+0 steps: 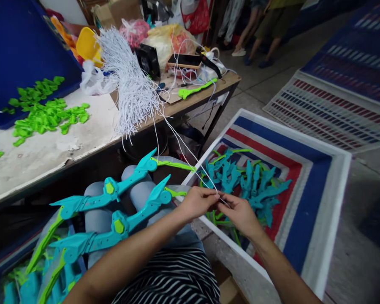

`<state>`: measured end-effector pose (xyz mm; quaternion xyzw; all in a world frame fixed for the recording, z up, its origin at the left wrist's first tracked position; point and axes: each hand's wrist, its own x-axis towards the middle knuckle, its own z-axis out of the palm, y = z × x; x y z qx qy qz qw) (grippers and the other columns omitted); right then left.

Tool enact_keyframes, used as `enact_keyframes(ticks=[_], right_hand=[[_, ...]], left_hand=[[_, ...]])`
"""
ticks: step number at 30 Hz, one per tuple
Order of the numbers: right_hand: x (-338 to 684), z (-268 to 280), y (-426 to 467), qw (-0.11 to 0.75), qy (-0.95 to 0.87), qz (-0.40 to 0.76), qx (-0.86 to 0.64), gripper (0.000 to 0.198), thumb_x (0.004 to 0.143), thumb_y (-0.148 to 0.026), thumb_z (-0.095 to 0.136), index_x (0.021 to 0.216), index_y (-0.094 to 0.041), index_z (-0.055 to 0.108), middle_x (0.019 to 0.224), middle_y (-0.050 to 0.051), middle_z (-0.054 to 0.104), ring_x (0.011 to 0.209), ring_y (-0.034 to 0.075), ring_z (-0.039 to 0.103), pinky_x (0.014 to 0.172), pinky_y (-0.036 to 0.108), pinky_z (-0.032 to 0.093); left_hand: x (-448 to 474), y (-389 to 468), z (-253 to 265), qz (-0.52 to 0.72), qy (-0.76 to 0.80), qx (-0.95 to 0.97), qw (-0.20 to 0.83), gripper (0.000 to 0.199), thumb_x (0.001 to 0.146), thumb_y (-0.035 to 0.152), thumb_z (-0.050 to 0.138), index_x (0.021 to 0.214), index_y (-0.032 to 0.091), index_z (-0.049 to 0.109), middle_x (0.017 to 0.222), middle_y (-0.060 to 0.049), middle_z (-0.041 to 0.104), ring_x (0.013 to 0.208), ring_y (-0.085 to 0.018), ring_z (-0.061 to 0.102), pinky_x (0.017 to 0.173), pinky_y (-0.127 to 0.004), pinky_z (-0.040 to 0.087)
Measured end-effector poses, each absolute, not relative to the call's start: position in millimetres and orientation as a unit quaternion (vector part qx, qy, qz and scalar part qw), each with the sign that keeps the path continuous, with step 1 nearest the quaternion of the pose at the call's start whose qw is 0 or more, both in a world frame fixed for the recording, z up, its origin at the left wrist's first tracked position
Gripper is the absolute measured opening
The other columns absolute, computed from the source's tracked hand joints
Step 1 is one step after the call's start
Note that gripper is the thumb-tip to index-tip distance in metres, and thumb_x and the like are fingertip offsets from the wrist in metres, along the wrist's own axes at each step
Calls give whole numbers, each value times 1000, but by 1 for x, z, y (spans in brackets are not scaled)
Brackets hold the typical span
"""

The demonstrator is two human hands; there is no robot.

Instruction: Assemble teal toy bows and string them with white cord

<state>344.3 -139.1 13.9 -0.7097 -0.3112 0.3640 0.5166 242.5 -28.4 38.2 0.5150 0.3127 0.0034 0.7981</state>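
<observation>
Here, the left hand (199, 202) and right hand (239, 213) meet above a striped box (316, 177) of teal toys (247, 181), fingertips pinching a thin white cord (177, 135) running from the bundle (129, 84) on the table (44, 152). Light and limp, it is probably best gripped near its end.

Two teal toy claws (114, 190) lie across the lap beside the worktop (44, 147); one green claw (196, 88), one phone (184, 61) and one white string bundle (129, 80) sit on that worktop.
</observation>
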Motion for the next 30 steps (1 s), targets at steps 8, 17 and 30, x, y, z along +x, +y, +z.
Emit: enact_keyframes(ticks=[8,17,30], right_hand=[[339,-2,-182,563,-155,291,-758,29,65,-48,72,66,-19,63,59,0,61,53,13,51,51,24,41],[315,-41,-173,513,-223,166,-812,22,76,-43,62,76,-22,66,63,0,62,54,15,52,56,27,43],[310,-52,-165,542,-276,185,-772,16,76,-42,64,74,-26,66,83,4,63,80,20,57,75,34,48]], left_hand=[[209,-53,6,-4,443,450,775,11,78,19,65,70,11,65,66,-3,64,58,-11,60,55,-21,49],[220,-58,-33,-31,485,337,806,3,81,11,61,84,10,62,62,-1,61,51,-10,60,50,-19,48],[230,-52,-41,-54,426,352,832,12,80,15,65,69,9,64,58,-3,63,51,-9,59,53,-20,49]])
